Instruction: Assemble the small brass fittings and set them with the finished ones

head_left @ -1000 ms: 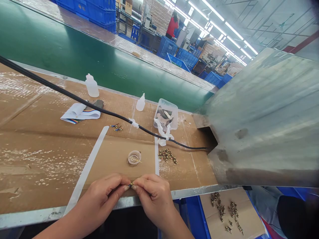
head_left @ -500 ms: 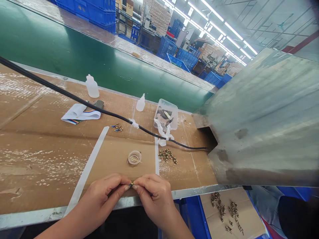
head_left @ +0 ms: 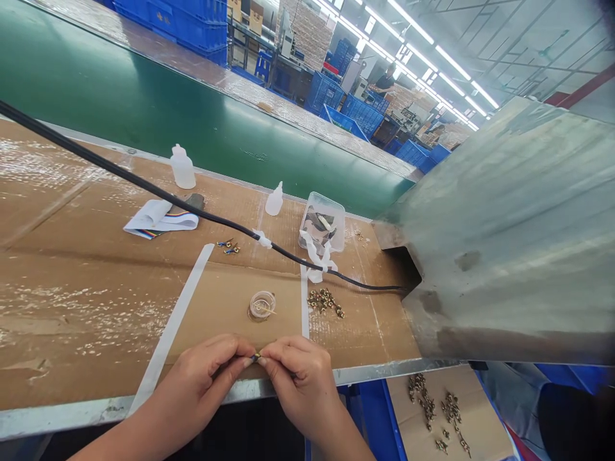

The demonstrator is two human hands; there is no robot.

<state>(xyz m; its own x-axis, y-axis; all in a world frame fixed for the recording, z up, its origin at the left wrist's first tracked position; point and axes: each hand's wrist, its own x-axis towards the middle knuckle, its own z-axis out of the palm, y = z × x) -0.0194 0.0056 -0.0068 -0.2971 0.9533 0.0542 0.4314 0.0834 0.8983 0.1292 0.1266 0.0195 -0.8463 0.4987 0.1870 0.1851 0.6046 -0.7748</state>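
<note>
Between the fingertips of both hands is a small dark and brass-coloured metal part [head_left: 256, 357], mostly covered by the fingers. My left hand [head_left: 211, 374] pinches its left end, and my right hand [head_left: 298, 368] pinches the right end, just above the table's front edge. Beyond them stands a small round clear cup [head_left: 262, 304] with a thin stick lying in it. A pile of similar small brass and dark parts [head_left: 325, 302] lies to the right of the cup. A few parts with blue on them [head_left: 229, 246] rest farther back at left.
A black cable [head_left: 230, 224] crosses above the cardboard-covered table. Behind it are two white bottles [head_left: 183, 169] [head_left: 274, 200], a clear plastic box [head_left: 336, 221] and a folded white strap [head_left: 161, 219]. A metal housing [head_left: 500, 243] stands right. More parts lie on lower cardboard [head_left: 451, 410].
Both hands keep their pinch on the small metal part with barely any movement. The whole view has shifted slightly, and a person now shows in the far background.
</note>
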